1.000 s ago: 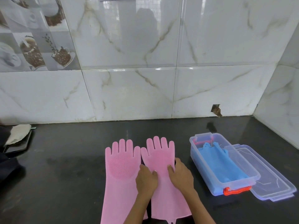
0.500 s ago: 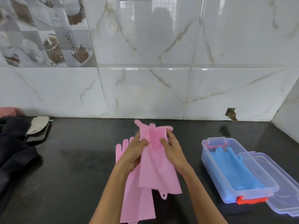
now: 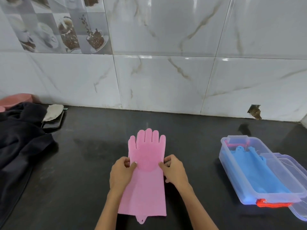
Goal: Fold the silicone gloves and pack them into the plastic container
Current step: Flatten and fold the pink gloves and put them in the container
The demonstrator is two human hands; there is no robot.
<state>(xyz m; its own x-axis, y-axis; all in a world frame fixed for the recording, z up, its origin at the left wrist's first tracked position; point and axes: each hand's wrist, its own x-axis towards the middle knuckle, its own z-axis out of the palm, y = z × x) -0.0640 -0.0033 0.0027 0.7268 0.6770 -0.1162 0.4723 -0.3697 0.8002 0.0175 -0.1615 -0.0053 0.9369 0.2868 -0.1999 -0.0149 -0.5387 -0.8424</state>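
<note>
While the pink gloves [image 3: 146, 173] lie stacked flat on the black worktop [image 3: 86, 163], palm side up with the bristled patch showing, both hands pinch them at the wrist line. The left hand [image 3: 122, 173] grips the left edge, thumb on top and fingers [image 3: 127, 163] curled under; the right hand [image 3: 174, 171] grips the right edge the same way. Beyond the fingers the glove's digits point toward the tiled wall [image 3: 166, 80]. Well to the right of the right fingers stands the open plastic container [image 3: 232, 176] with blue gloves [image 3: 259, 171] inside, its lid [image 3: 292, 176] lying just beside it. Far left of the left fingers lies a dark cloth [image 3: 21, 138].
</note>
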